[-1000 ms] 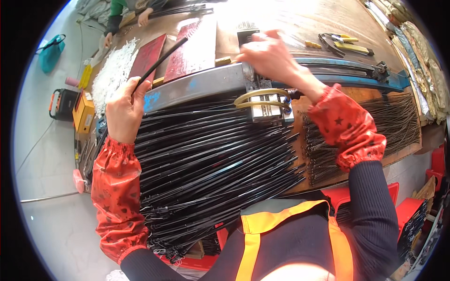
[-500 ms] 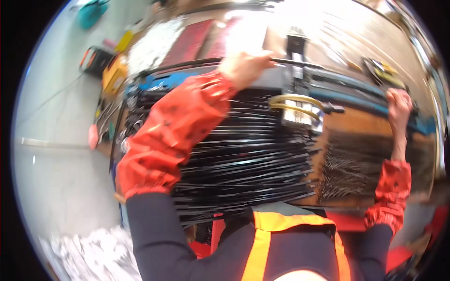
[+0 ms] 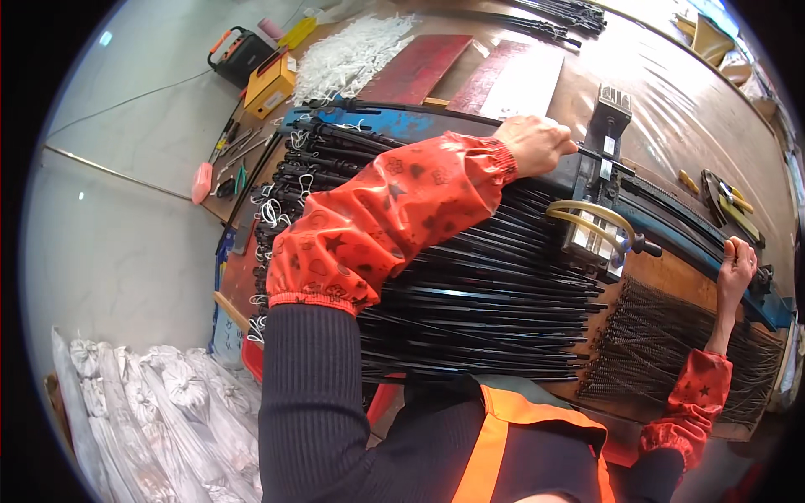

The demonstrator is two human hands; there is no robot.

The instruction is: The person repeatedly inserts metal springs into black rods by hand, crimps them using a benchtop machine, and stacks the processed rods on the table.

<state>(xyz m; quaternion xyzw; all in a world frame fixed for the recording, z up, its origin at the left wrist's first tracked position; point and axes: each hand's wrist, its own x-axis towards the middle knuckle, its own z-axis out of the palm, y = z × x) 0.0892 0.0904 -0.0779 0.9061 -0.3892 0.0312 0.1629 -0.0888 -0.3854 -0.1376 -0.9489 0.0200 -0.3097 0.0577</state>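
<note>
My left hand (image 3: 537, 147) is closed around a long black rod (image 3: 394, 107) lying along the far edge of the blue-based bench fixture (image 3: 419, 126). The rod points toward the dark clamp block (image 3: 605, 134) just right of my fingers. Below the clamp stands a metal unit (image 3: 583, 239) with curved yellow hoses (image 3: 599, 210) and a black-knobbed lever (image 3: 646, 246). My right hand (image 3: 738, 264) is closed at the right end of the long dark rail (image 3: 671, 210); whatever its fingers grip is hidden. Many black rods (image 3: 478, 310), several with white loops at their left ends, lie nearest me.
Dark thin spring-like rods (image 3: 679, 344) lie on the wooden board at right. Pliers (image 3: 729, 201) rest beyond the rail. Dark red boards (image 3: 419, 67), a white pile (image 3: 348, 59) and a yellow box (image 3: 270, 84) are at the back. White wrapped bundles (image 3: 159, 411) lie on the floor at left.
The view has shifted and sharpened, so the bench appears lower and to the right. My left hand is nearer the clamp block along the rod; my right hand stays closed by the rail's end.
</note>
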